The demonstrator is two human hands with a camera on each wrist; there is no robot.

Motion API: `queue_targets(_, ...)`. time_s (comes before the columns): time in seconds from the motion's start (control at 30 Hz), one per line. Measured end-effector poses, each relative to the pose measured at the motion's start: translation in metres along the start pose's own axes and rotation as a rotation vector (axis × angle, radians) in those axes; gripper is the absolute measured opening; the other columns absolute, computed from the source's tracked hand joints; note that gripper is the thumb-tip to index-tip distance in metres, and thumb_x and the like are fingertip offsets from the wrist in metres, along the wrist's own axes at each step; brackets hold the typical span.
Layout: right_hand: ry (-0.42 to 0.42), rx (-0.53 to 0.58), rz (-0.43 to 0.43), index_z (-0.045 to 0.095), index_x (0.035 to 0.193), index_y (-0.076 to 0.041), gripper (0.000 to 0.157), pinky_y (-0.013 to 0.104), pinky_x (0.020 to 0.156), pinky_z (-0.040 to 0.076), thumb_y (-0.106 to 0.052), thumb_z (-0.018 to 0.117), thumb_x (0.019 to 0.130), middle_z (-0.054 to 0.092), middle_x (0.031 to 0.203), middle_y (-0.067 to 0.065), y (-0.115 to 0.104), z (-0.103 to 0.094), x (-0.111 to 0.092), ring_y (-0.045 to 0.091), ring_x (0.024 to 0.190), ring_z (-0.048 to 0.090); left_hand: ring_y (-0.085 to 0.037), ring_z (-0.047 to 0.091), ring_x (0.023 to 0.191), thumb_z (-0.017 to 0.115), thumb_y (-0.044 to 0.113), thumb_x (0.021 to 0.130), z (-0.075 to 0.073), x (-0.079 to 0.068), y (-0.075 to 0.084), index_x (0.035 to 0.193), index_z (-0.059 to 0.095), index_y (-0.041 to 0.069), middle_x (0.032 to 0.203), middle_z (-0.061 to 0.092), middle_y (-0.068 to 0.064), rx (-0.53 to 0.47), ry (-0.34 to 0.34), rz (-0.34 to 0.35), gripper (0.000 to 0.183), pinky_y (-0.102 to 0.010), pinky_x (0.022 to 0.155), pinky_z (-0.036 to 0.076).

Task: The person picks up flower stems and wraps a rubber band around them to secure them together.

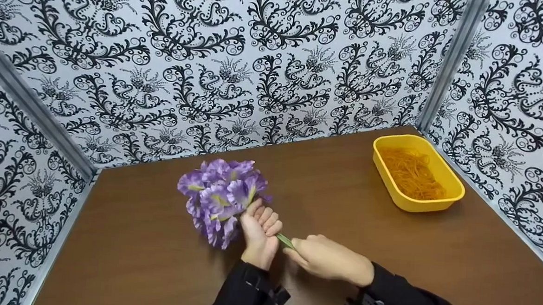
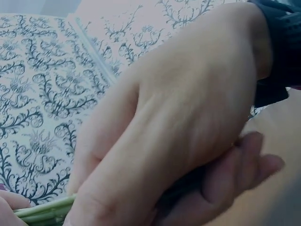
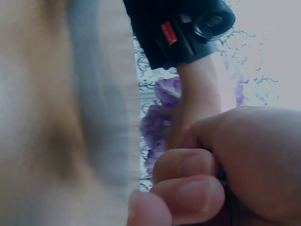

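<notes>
A bunch of purple artificial-looking flowers (image 1: 220, 198) with yellow-streaked petals leans to the left above the brown table. My left hand (image 1: 260, 231) grips its stems close beneath the blooms, fingers curled round them. Lower down, my right hand (image 1: 328, 258) holds the stem ends, and a short length of green stems (image 1: 285, 240) shows between both hands. In the left wrist view the right hand (image 2: 164, 108) covers most of the picture, with the green stems (image 2: 44, 212) entering it. The right wrist view has curled right-hand fingers (image 3: 188, 193) in front, and purple petals (image 3: 157, 122) behind the left forearm.
At the back right of the brown table (image 1: 147, 220) stands a yellow basket (image 1: 391, 177) holding a heap of thin orange bands (image 1: 412, 174). Black-and-white patterned panels (image 1: 200, 88) enclose the table at the back and both sides. Each wrist wears a black camera strap.
</notes>
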State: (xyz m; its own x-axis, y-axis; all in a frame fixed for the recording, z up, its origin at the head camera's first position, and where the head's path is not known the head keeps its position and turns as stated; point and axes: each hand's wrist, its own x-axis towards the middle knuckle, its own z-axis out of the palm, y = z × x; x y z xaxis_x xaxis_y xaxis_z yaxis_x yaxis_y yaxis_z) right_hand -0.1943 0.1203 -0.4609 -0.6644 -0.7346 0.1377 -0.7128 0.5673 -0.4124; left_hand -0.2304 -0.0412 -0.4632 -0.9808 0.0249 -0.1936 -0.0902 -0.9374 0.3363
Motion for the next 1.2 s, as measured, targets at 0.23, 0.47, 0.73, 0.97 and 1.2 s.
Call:
queue_targets(0.23,-0.008,-0.069,-0.033,0.049,0.08,-0.016,0.03,0.02,0.045,0.031,-0.027,0.048,0.108,0.033,0.062,-0.012,-0.006,-0.017,-0.01,0.006,0.051,0.037,-0.001,0.022,0.036,0.037,0.016,0.103,0.008,-0.009,-0.003,0.052,0.027,0.019,0.043,0.027,0.01,-0.022,-0.029,-0.039,0.052,-0.014,0.034,0.017)
queue_targets(0.47,-0.027,-0.109,-0.081,0.049,0.088,-0.014,0.026,0.023,0.048,0.033,-0.029,0.047,0.109,0.033,0.065,-0.011,-0.008,-0.019,-0.009,0.008,0.053,0.038,-0.001,0.021,0.036,0.037,0.017,0.103,0.01,-0.011,0.004,0.054,0.025,0.02,0.044,0.026,0.01,-0.042,-0.045,-0.015,0.051,-0.013,0.034,0.016)
queue_targets(0.73,-0.153,0.037,-0.072,0.045,0.097,-0.013,0.022,0.019,0.048,0.033,-0.031,0.05,0.108,0.034,0.067,-0.011,0.004,-0.036,-0.016,0.004,0.054,0.04,-0.003,0.012,0.041,0.031,0.015,0.104,0.011,-0.01,0.006,0.057,0.02,0.018,0.046,0.021,0.01,-0.071,-0.092,0.108,0.048,-0.014,0.035,0.014)
queue_targets(0.97,-0.103,0.037,-0.02,0.06,0.107,-0.016,0.021,0.024,0.059,0.052,-0.037,0.059,0.103,0.064,0.087,-0.009,0.043,-0.07,-0.035,0.004,0.07,0.059,-0.003,0.008,0.043,0.029,0.015,0.104,0.013,-0.01,0.015,0.057,0.019,0.019,0.047,0.018,0.01,-0.153,-0.123,0.158,0.049,-0.014,0.035,0.01)
queue_targets(1.2,0.131,-0.059,0.215,0.063,0.112,-0.01,0.023,0.038,0.072,0.059,-0.03,0.06,0.103,0.071,0.098,0.001,0.094,-0.113,-0.057,0.015,0.08,0.068,-0.003,0.009,0.042,0.031,0.015,0.104,0.015,-0.01,0.015,0.054,0.024,0.019,0.046,0.021,0.01,-0.157,-0.106,0.128,0.05,-0.015,0.034,0.011)
